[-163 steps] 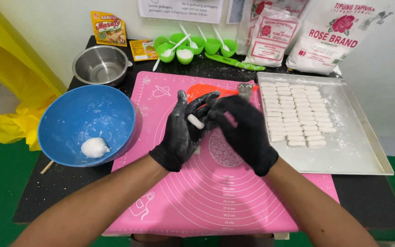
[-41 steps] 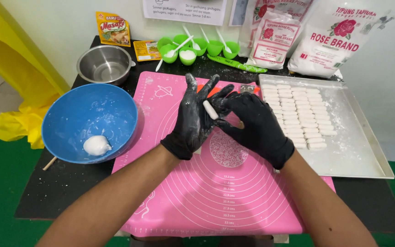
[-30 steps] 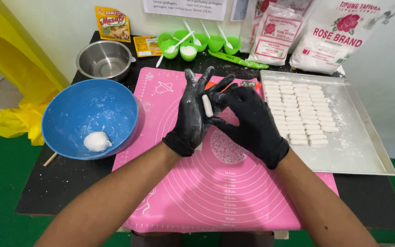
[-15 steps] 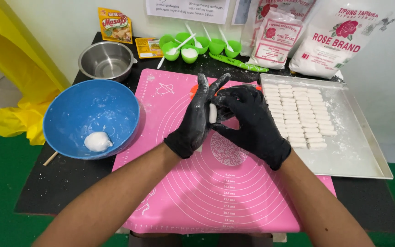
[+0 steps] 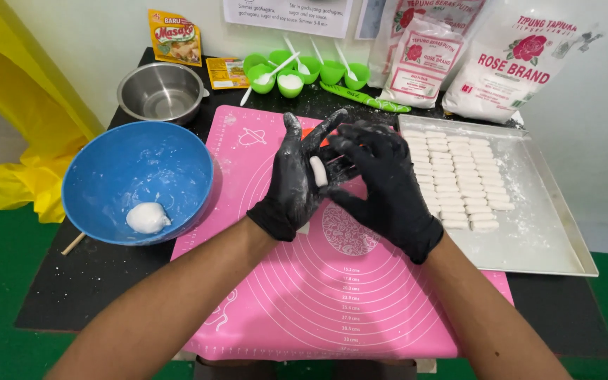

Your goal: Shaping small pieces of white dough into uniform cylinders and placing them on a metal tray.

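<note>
Both my hands wear black gloves dusted with flour. My left hand (image 5: 292, 181) is held palm up above the pink silicone mat (image 5: 318, 295), and a small white dough piece (image 5: 317, 171) lies on its palm. My right hand (image 5: 387, 188) presses its fingers against that dough from the right. To the left, a blue bowl (image 5: 114, 158) holds a lump of white dough (image 5: 147, 217). A metal tray (image 5: 536, 225) on the right carries rows of shaped dough pieces (image 5: 459, 176).
At the back stand a steel bowl (image 5: 161, 91), several green cups with spoons (image 5: 297, 70), a green scraper (image 5: 364, 97), seasoning packets (image 5: 174, 36) and flour bags (image 5: 515, 60). A yellow cloth (image 5: 15, 141) hangs at the left. An orange thing (image 5: 325, 139) peeks out behind my hands.
The dough piece has been rolled between my palms from a short lump into a longer, upright stick. My hands stayed above the mat; the view shifted slightly.
</note>
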